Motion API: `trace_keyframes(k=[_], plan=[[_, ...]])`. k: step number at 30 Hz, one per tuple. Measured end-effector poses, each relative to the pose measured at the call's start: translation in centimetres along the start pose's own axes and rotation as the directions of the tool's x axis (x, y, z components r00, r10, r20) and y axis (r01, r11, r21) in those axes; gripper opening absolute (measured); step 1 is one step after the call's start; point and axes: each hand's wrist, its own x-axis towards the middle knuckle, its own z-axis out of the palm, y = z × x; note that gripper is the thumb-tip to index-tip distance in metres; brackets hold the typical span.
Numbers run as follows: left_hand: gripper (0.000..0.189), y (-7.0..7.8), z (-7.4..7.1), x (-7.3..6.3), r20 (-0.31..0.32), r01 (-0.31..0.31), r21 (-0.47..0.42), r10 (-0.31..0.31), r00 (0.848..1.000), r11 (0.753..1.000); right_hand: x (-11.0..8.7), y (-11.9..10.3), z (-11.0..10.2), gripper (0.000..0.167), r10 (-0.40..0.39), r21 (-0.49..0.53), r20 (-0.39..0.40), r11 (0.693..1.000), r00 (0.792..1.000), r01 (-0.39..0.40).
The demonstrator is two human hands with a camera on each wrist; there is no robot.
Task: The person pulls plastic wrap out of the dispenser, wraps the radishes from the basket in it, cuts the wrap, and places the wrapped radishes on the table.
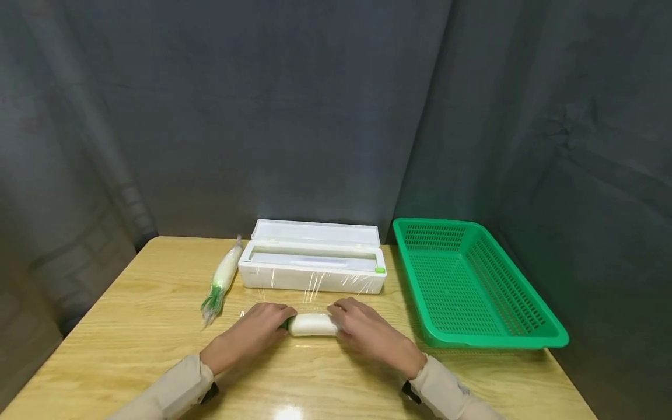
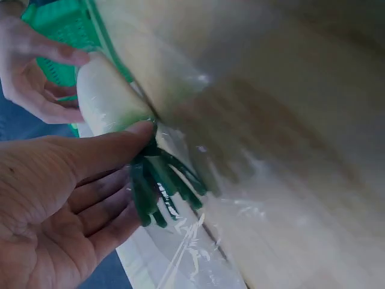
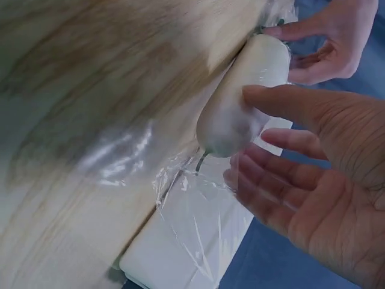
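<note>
A white radish (image 1: 314,325) with dark green stems (image 2: 157,174) lies across the wood in front of the cling film dispenser, clear film over it. At its leafy end my left hand (image 1: 258,328) pinches it, thumb over the base of the stems. Round the tapered root end, my right hand (image 1: 367,332) holds the radish between thumb and fingers, seen best in the right wrist view. Wrinkled cling film (image 3: 198,241) stretches from the radish to the white dispenser (image 1: 315,281), whose lid (image 1: 315,233) stands raised.
Another radish (image 1: 227,269), wrapped in film, lies on the table (image 1: 131,338) left of the dispenser. A green basket (image 1: 420,303) with slotted walls stands at the right, partly over the table's edge. Grey curtains (image 1: 262,116) hang behind and at the sides.
</note>
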Motion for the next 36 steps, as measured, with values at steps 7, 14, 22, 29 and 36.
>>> trace_keyframes(k=[7, 14, 22, 29, 36], plan=[[0.019, -0.6, -0.9, 1.6, 0.090, -0.008, -0.050, 0.013, 0.996, 0.999, -0.2, 0.2, 0.7, 0.032, 0.039, -0.035, -0.030, 0.999, 0.999, -0.040], [0.029, 0.0, -1.4, 2.0, 0.067, -0.013, 0.032, 0.011, 0.998, 0.999, 0.7, 1.1, 1.4, 0.026, 0.066, 0.002, 0.034, 0.998, 0.997, -0.066], [0.049, 1.6, -0.5, 1.1, -0.072, -0.050, 0.024, 0.051, 0.996, 0.998, 1.8, 0.8, 0.9, 0.014, 0.077, 0.065, 0.133, 0.994, 0.988, -0.087], [0.036, 0.8, 0.2, 2.2, -0.057, -0.035, 0.061, 0.038, 0.998, 0.998, 2.1, -0.3, 0.7, 0.033, 0.140, -0.128, 0.108, 0.984, 0.984, -0.126], [0.041, 0.2, 0.5, 2.5, -0.039, -0.064, 0.058, 0.066, 0.997, 0.996, 2.8, -1.2, 1.2, 0.036, 0.070, -0.211, -0.039, 0.975, 0.997, -0.076]])
